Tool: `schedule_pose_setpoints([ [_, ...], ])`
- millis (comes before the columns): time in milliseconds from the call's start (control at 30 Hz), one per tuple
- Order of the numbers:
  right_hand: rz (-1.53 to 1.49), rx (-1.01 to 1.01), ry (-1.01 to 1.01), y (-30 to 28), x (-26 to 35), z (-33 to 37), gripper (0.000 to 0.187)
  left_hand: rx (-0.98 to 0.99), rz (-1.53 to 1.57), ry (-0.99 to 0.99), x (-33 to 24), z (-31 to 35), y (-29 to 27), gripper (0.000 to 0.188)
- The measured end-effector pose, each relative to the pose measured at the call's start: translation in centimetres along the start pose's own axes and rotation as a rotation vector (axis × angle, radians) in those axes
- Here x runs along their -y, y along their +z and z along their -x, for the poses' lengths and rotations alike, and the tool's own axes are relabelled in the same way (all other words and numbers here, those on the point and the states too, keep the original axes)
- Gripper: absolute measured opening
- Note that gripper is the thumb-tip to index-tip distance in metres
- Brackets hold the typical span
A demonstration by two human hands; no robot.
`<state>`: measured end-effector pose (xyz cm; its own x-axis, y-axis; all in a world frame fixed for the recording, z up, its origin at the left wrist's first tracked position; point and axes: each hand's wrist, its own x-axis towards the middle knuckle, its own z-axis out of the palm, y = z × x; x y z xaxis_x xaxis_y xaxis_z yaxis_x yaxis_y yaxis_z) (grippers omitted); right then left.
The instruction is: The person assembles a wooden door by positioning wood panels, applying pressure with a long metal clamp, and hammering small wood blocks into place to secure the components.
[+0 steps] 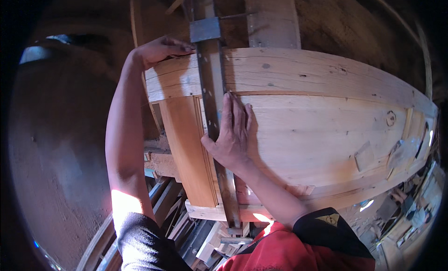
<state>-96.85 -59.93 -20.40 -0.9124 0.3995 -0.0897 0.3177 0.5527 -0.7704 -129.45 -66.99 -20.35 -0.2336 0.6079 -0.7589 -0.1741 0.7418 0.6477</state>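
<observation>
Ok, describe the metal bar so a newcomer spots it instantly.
Start at the big framed wooden panel in mid-view. Near its left end, the metal bar crosses from top edge to bottom edge. Unlike the pale wood, it's dark and carries a squarish grey block.

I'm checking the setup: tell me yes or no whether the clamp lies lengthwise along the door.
No, the clamp runs crosswise over the door, from its far edge to its near edge.
</observation>
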Motion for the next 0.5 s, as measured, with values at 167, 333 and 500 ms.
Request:
schedule_pose_setpoints([
  [167, -0.01, -0.038, -0.024, -0.1, 0.0, 0.0, 0.105, -0.011, 0.018, 0.026, 0.7, -1.2, 0.0, 0.02],
  [333, -0.03, -0.044, -0.019, 0.0, -0.4, 0.0, 0.103, -0.112, -0.05, -0.04, -0.3, -1.1, 0.9, 0.021],
  [500, -0.042, -0.012, -0.025, -0.2, -0.3, 0.3, 0.104, -0.053, 0.111, 0.039, 1.7, -1.0, -0.2, 0.022],
])
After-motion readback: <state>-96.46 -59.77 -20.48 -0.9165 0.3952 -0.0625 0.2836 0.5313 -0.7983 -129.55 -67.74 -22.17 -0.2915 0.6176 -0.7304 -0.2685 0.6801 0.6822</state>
